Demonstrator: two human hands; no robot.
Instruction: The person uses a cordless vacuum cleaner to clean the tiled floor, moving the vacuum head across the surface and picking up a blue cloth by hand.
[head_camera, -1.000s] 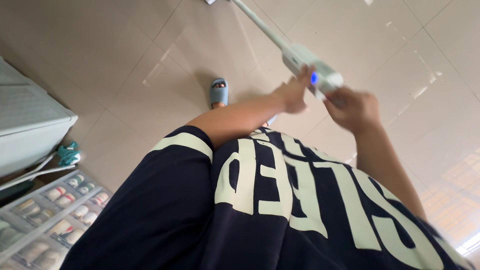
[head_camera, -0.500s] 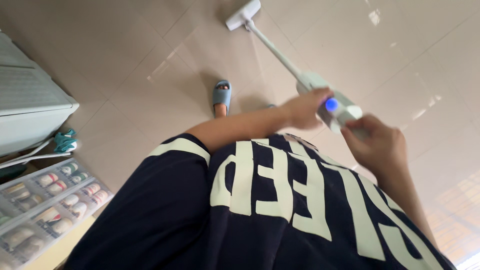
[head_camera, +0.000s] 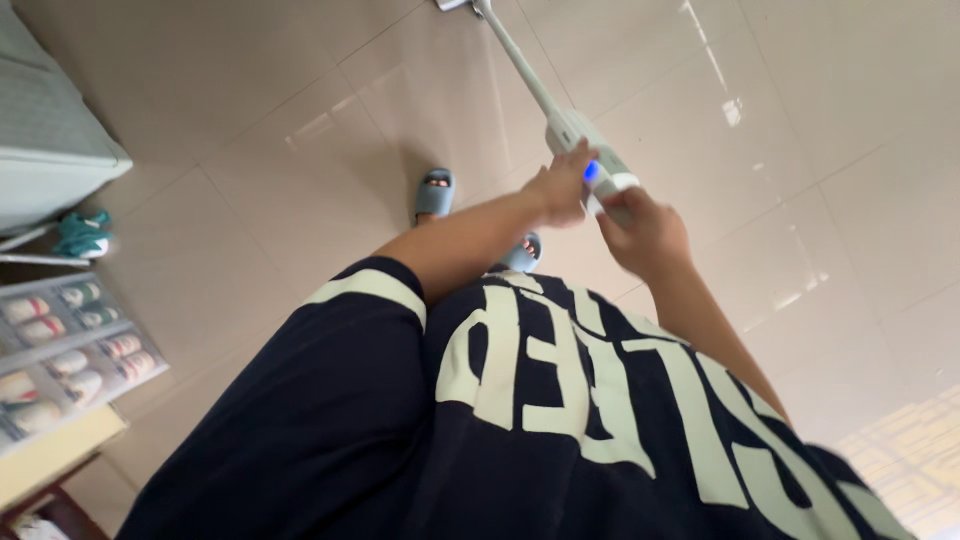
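Hands are seen on a white stick vacuum (head_camera: 575, 140) held out over the tiled floor (head_camera: 300, 190). The handle end is gripped by the right hand (head_camera: 648, 235), closed around it, while the body (beside a blue light) is touched by the left hand (head_camera: 558, 190), fingers curled. Blue slippers (head_camera: 436, 193) are worn below; a clear shoe box stack (head_camera: 70, 350) stands at the left.

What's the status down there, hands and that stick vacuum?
Left hand on the vacuum body, right hand gripping its handle end. Wand slants down to the tile floor. Slippered foot beside the wand, not touching.
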